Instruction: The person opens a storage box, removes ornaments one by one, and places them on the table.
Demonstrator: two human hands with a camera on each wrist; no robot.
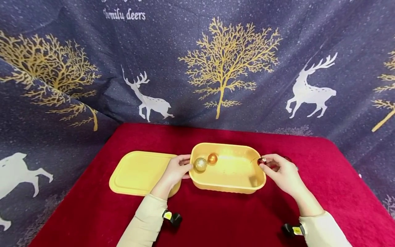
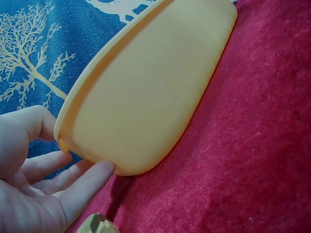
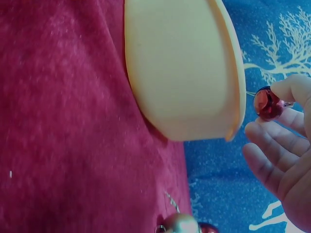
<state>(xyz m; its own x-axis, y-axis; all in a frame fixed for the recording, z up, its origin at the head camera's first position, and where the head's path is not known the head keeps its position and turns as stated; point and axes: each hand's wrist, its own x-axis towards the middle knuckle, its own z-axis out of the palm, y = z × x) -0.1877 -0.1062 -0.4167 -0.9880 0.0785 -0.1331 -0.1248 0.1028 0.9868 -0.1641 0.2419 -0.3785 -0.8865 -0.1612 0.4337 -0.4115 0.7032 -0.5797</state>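
Note:
A yellow container (image 1: 229,183) stands on the red cloth with a gold glitter ball (image 1: 200,164) and a shiny orange ball (image 1: 212,158) inside at its left end. My left hand (image 1: 186,164) holds that left end. In the left wrist view the thumb of my left hand (image 2: 63,150) lies by the rim and the fingers (image 2: 90,180) lie against the container's wall (image 2: 146,92). My right hand (image 1: 263,163) pinches a small red ball (image 1: 262,160) right at the container's right rim. The right wrist view shows the red ball (image 3: 266,103) between thumb and fingertip beside the container (image 3: 184,73).
The yellow lid (image 1: 140,171) lies flat to the left of the container, beside my left wrist. More small ornaments (image 3: 182,224) lie on the cloth behind my right hand, one of them red (image 1: 287,159). A dark blue deer-print backdrop (image 1: 216,68) hangs behind the table.

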